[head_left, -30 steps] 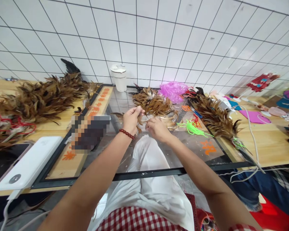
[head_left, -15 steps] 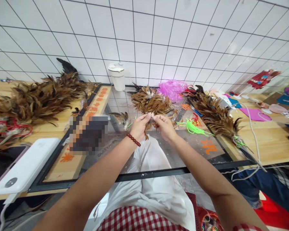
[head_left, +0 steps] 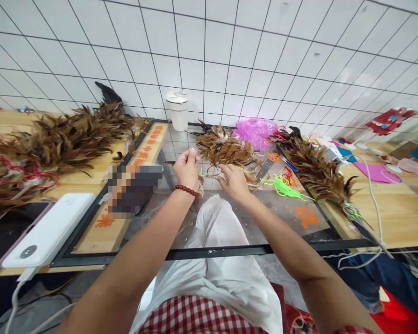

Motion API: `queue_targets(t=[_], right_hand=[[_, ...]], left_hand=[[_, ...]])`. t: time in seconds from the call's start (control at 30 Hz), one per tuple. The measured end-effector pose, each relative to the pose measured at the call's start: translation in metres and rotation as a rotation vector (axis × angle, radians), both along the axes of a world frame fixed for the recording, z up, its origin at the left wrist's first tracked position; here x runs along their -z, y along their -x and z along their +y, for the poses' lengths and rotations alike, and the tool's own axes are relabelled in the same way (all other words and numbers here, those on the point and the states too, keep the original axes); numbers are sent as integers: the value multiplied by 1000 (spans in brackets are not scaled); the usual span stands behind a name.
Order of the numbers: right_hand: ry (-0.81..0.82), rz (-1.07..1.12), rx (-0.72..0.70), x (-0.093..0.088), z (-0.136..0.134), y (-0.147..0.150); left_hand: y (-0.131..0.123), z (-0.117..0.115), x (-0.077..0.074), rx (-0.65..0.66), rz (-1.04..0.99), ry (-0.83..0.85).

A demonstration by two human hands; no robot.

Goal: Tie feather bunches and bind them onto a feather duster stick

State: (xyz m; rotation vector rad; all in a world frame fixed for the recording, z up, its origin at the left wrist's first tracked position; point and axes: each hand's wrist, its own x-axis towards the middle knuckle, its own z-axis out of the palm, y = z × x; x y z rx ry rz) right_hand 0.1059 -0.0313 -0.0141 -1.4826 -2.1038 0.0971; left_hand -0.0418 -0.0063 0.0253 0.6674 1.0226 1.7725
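Observation:
My left hand [head_left: 187,168], with a dark red bead bracelet on the wrist, is closed over the glass tabletop [head_left: 292,222] on a small bunch of feathers tied with green string; the bunch is mostly hidden by the fist. My right hand [head_left: 233,182] is pinched just to the right of it, with a thin strand running between the two hands. Right behind both hands lies a heap of brown feathers [head_left: 226,150]. Loose neon green strings [head_left: 284,185] lie to the right of my right hand.
A long pile of brown feathers [head_left: 62,139] covers the wooden bench at left, another feather row [head_left: 316,174] lies at right. A white lidded cup [head_left: 179,110] and pink plastic bag [head_left: 256,131] stand by the tiled wall. White power bank [head_left: 50,228] at near left.
My hands were together in front of the feather heap; now they have drawn apart, the left moving left and up with the small bunch, the right staying low.

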Motion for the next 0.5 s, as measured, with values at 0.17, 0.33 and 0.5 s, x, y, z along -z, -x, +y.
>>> queue_targets(t=[0.17,0.33,0.5], right_hand=[[29,-17,26,1,3,1],[-59,401,134,5,4,-8],[-118,405,26,3,-7,-6]], left_hand=[[-6,-3,4,45,27,-22],[-19,-14,8,138,38,77],[-25,-25,7,459,-69,187]])
